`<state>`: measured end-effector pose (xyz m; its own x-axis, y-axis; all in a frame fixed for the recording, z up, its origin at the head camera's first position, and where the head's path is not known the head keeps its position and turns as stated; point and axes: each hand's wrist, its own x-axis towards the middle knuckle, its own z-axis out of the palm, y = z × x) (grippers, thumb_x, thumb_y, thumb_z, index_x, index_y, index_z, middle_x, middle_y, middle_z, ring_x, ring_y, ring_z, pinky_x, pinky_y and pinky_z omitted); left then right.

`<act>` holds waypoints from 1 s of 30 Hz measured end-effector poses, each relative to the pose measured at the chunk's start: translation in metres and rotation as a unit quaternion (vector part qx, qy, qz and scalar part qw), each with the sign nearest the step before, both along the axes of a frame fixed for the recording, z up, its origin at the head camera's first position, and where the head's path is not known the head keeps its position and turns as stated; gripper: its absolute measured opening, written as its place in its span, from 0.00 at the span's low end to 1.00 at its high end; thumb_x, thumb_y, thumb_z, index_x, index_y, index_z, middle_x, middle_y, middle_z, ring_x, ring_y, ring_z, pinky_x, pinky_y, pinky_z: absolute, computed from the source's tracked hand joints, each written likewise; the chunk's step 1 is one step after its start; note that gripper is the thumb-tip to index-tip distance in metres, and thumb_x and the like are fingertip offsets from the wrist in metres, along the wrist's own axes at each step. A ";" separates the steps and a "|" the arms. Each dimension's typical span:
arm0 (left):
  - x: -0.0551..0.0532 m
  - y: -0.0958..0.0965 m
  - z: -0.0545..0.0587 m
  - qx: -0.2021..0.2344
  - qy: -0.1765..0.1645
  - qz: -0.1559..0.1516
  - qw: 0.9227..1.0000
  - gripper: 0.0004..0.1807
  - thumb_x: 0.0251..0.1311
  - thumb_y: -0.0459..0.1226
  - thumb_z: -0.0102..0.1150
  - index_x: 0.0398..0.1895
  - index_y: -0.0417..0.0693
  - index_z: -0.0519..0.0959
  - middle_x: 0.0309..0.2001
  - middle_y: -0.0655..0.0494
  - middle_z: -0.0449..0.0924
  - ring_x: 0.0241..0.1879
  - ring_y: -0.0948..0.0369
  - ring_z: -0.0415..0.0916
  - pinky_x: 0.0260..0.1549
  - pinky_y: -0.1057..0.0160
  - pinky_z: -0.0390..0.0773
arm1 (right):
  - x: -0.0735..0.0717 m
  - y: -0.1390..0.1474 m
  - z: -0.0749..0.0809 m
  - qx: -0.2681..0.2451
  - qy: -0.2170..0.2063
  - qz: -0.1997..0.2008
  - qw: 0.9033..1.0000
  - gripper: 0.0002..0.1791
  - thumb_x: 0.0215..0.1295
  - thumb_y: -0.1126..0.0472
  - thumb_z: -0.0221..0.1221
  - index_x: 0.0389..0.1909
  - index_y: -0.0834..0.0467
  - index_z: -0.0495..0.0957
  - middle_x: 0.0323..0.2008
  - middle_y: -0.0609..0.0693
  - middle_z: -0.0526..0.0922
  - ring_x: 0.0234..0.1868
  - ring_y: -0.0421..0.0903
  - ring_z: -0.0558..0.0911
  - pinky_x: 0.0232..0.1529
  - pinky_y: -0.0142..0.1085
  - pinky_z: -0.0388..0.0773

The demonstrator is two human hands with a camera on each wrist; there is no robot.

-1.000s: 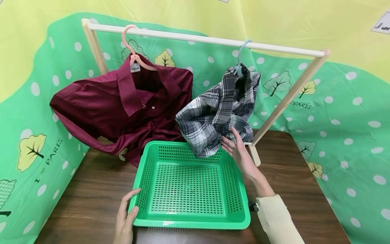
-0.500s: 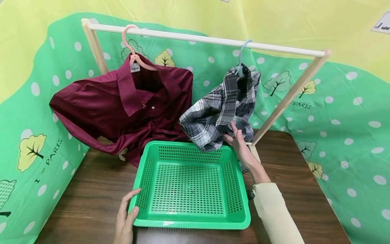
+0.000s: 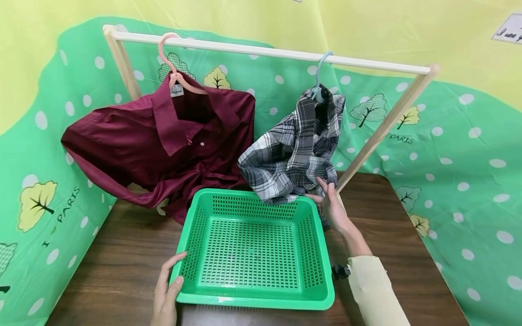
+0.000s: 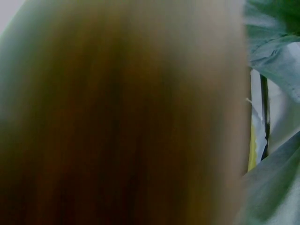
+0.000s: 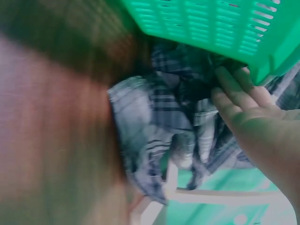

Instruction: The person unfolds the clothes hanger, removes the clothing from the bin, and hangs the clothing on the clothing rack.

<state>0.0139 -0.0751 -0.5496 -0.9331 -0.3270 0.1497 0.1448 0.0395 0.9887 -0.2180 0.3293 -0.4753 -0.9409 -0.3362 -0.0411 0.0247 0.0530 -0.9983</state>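
In the head view my left hand grips the left rim of a green plastic basket, thumb and index finger at the edge. My right hand is at the basket's far right corner, its fingers fairly straight against the lower folds of a grey plaid shirt. That shirt hangs from a blue hanger, and one bunched part reaches the basket's back rim. The right wrist view has the fingers touching plaid cloth below the basket's corner. Blur fills most of the left wrist view.
A maroon shirt hangs on a pink hanger at the left, its hem down behind the basket. The rack's white rail spans the back, with a slanting wooden leg on the right. Everything stands on a dark wooden table.
My right hand has moved right and a little down around the basket's corner. The plaid shirt's bunched part has drawn back from inside the basket. My left hand stays at the rim.
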 end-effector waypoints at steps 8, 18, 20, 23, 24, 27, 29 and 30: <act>0.000 -0.001 -0.001 -0.008 0.014 0.002 1.000 0.25 0.79 0.24 0.45 0.76 0.33 0.74 0.71 0.72 0.80 0.74 0.77 0.71 0.65 0.76 0.68 | 0.010 0.007 -0.018 0.001 -0.090 -0.012 0.996 0.54 0.84 0.23 0.19 0.93 0.55 0.23 0.47 0.31 0.91 0.48 0.32 0.89 0.52 0.30 0.85; 0.001 0.000 0.000 0.000 0.014 0.005 1.000 0.25 0.79 0.24 0.44 0.75 0.33 0.74 0.71 0.71 0.79 0.74 0.76 0.71 0.65 0.76 0.69 | 0.018 -0.001 -0.020 0.027 -0.154 -0.005 0.988 0.58 0.78 0.19 0.13 0.92 0.55 0.21 0.86 0.79 0.53 0.70 0.42 0.79 0.65 0.32 0.80; 0.000 -0.001 0.000 -0.002 0.011 0.004 1.000 0.25 0.80 0.24 0.44 0.76 0.33 0.74 0.71 0.71 0.79 0.73 0.76 0.71 0.65 0.77 0.69 | 0.020 0.000 -0.021 0.020 -0.162 0.005 0.987 0.58 0.77 0.18 0.13 0.92 0.55 0.19 0.89 0.75 0.46 0.77 0.46 0.74 0.67 0.32 0.77; 0.000 -0.001 -0.001 -0.004 0.006 0.002 1.000 0.25 0.80 0.25 0.45 0.76 0.34 0.74 0.72 0.71 0.78 0.73 0.77 0.71 0.64 0.78 0.70 | 0.025 0.000 -0.021 0.014 -0.157 0.002 0.988 0.58 0.78 0.18 0.14 0.92 0.55 0.19 0.91 0.72 0.43 0.78 0.45 0.71 0.67 0.32 0.76; 0.000 -0.001 -0.001 -0.005 0.005 0.002 1.000 0.24 0.81 0.25 0.45 0.76 0.34 0.74 0.72 0.72 0.79 0.73 0.78 0.71 0.64 0.78 0.70 | 0.027 0.001 -0.020 0.012 -0.149 -0.005 0.989 0.58 0.78 0.19 0.15 0.92 0.55 0.20 0.90 0.72 0.45 0.76 0.43 0.73 0.66 0.32 0.77; 0.000 -0.001 -0.001 -0.008 0.005 0.002 1.000 0.24 0.81 0.25 0.45 0.76 0.34 0.75 0.72 0.73 0.79 0.73 0.78 0.71 0.65 0.79 0.70 | 0.036 0.000 -0.015 0.004 -0.129 -0.046 0.991 0.55 0.82 0.21 0.18 0.93 0.55 0.25 0.86 0.71 0.58 0.65 0.34 0.81 0.63 0.31 0.81; 0.000 -0.001 -0.001 -0.011 0.007 0.004 1.000 0.25 0.80 0.24 0.45 0.76 0.34 0.75 0.71 0.73 0.79 0.72 0.78 0.72 0.65 0.79 0.70 | 0.044 -0.002 -0.011 0.003 -0.116 -0.075 0.990 0.51 0.86 0.25 0.21 0.94 0.56 0.28 0.84 0.69 0.63 0.61 0.29 0.83 0.61 0.30 0.82; 0.000 -0.001 -0.001 -0.010 0.008 0.005 1.000 0.25 0.79 0.24 0.45 0.75 0.34 0.75 0.71 0.73 0.80 0.72 0.78 0.73 0.65 0.80 0.71 | 0.048 -0.003 -0.008 0.009 -0.105 -0.091 0.990 0.49 0.89 0.28 0.23 0.94 0.57 0.31 0.84 0.69 0.65 0.59 0.27 0.83 0.61 0.28 0.81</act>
